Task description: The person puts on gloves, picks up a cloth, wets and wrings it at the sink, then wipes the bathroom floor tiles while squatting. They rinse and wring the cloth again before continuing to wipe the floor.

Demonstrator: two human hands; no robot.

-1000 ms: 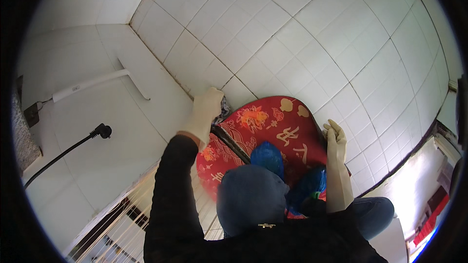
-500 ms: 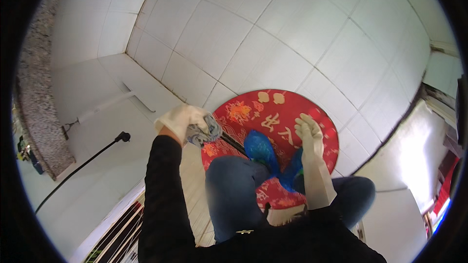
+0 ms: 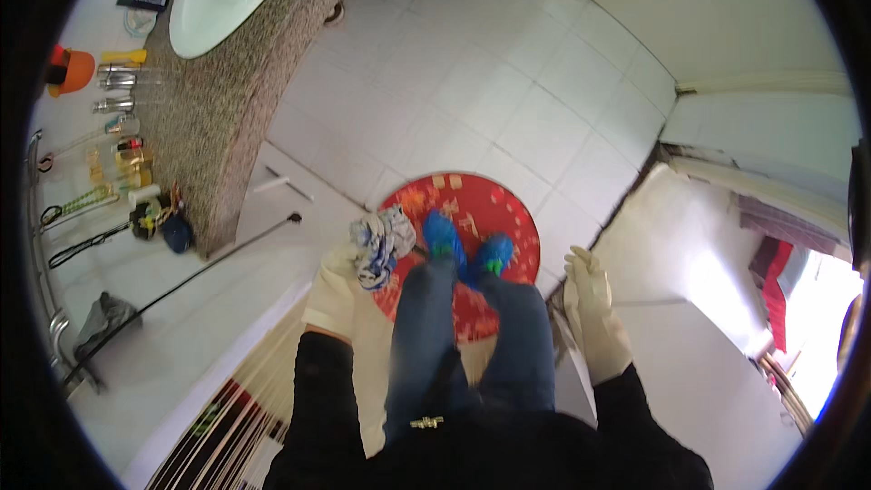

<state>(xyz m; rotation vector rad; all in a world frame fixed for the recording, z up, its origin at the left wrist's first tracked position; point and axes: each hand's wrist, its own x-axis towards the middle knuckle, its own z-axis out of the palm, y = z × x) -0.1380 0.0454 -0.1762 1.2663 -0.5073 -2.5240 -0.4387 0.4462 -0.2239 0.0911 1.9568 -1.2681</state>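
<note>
Cream-gloved, the left hand [image 3: 331, 286] is closed round a bunched grey, white and blue cloth [image 3: 386, 240], which sits over the left edge of the round red mat [image 3: 513, 218] as seen from above. The cream-gloved right hand [image 3: 590, 290] is empty, its fingers loosely spread, out past the mat's right side; whether it touches the white panel [image 3: 708, 372] near it I cannot tell. Footing looks like the main hazard: blue shoe covers [image 3: 440, 231] stand on the mat, which lies on a tile floor [image 3: 454, 118], so slick plastic or a sliding mat could cause a slip. The cloth's loose folds could slide out of a slack, gloved grip. The black plug [image 3: 294, 218] is near the cloth, so a careless swing could knock it, worse if the cloth is wet, which does not show.
</note>
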